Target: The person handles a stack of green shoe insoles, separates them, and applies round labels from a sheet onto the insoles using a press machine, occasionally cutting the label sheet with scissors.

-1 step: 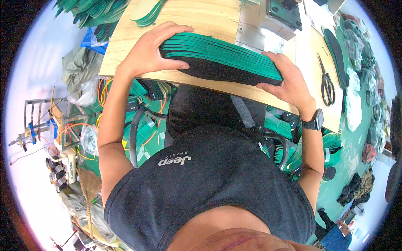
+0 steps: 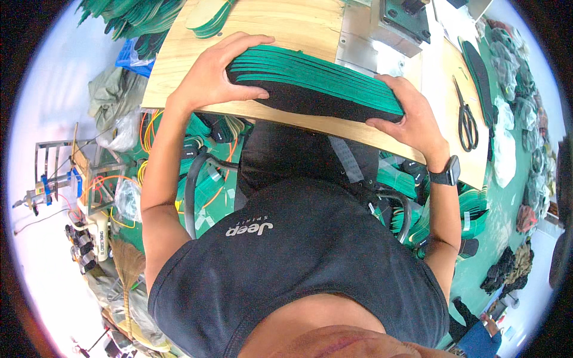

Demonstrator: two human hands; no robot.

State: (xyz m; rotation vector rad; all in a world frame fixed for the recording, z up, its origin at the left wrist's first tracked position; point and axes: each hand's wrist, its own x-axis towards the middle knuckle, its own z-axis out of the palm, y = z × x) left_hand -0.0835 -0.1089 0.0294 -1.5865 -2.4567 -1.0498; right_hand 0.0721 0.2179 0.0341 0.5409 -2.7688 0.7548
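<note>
A thick stack of shoe insoles (image 2: pixel 316 80), green along the layered edges and black on the face toward me, spans both my hands at the table's near edge. My left hand (image 2: pixel 218 68) grips its left end, thumb on the near side and fingers over the far side. Around the right end my right hand (image 2: pixel 412 113) is closed in the same way, a dark watch on its wrist. Where the stack touches the wooden table (image 2: pixel 173 80) is hidden by the stack itself.
Black scissors (image 2: pixel 465 122) and a dark insole (image 2: pixel 476 74) lie at the table's right side. A metal machine block (image 2: pixel 401 27) stands at the back. More insoles (image 2: pixel 212 21) rest at the far left, near a blue crate (image 2: pixel 132 58). Green bundles (image 2: pixel 471 215) lie below.
</note>
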